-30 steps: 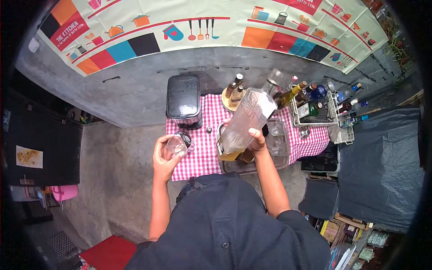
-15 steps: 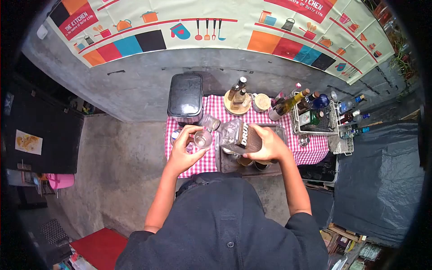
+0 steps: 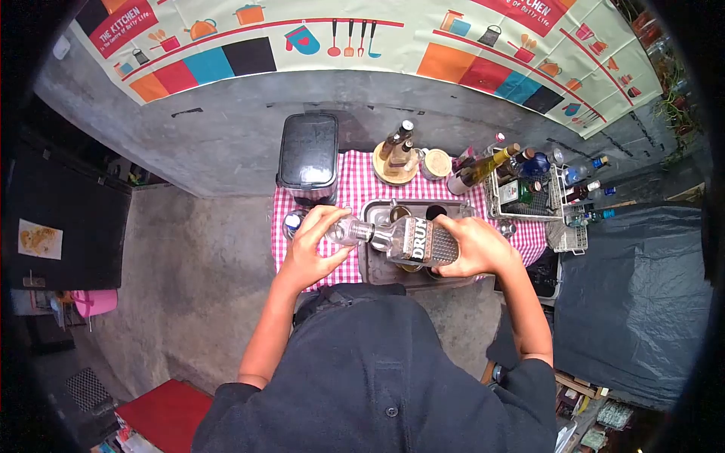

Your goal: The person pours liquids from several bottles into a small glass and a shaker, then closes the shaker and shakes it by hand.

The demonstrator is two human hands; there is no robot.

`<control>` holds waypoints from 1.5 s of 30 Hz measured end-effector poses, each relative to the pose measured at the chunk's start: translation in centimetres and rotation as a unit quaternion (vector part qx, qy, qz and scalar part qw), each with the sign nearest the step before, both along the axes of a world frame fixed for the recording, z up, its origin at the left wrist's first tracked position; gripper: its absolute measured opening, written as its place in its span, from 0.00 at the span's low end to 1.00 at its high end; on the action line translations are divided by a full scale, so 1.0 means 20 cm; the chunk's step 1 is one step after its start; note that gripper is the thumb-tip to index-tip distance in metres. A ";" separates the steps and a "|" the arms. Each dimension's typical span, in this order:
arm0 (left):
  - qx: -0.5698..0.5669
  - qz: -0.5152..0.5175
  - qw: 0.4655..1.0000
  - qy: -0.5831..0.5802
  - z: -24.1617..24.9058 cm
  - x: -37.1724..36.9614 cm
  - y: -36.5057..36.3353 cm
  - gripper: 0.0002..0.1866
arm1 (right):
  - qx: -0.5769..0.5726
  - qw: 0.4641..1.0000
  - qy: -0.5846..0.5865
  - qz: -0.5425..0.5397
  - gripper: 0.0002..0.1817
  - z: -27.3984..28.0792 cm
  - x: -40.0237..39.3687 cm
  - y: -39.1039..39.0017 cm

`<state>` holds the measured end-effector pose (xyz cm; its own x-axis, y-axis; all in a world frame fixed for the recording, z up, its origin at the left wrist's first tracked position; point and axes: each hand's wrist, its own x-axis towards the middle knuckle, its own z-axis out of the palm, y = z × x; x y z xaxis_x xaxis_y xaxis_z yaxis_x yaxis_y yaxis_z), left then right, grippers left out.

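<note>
My left hand [image 3: 311,249] is closed round a small clear glass [image 3: 343,231], which is tipped on its side with its mouth to the right. In my right hand [image 3: 477,245] is a clear bottle [image 3: 423,240] with a dark label reading "DRUM", lying nearly level. Its neck points left and meets the mouth of the glass. Whether liquid is flowing cannot be made out. Beneath the bottle is a grey metal tray [image 3: 375,273] holding several cups, partly hidden by the bottle and my right hand.
A black-lidded bin [image 3: 308,155] stands at the table's back left. Bottles stand on a round wooden board [image 3: 390,175] behind the tray. A wire basket [image 3: 526,214] with several bottles is at the right. The checked cloth [image 3: 355,167] covers the table.
The bottle has swung round, so its neck now points left at the glass. The glass has tilted from showing its open top to lying sideways. The view has shifted slightly.
</note>
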<state>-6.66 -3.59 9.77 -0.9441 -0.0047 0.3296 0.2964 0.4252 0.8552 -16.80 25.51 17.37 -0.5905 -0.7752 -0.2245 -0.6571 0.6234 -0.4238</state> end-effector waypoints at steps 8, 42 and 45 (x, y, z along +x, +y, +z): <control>-0.042 -0.034 0.998 0.042 0.01 -0.02 -0.01 0.29 | 0.028 0.999 -0.019 -0.007 0.37 0.07 0.01 0.00; 0.060 -0.042 0.997 -0.030 -0.13 -0.04 0.02 0.28 | 0.100 0.995 0.021 0.012 0.33 0.21 -0.02 -0.06; 0.085 -0.042 0.995 -0.033 -0.14 -0.04 0.03 0.29 | 0.124 0.992 0.007 0.008 0.39 0.21 -0.02 -0.07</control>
<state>-7.43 -3.06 6.89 -0.9632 0.0255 0.2676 0.2654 0.2495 0.9313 -17.21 24.16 21.57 -0.5838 -0.7062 -0.4005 -0.6719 0.6972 -0.2499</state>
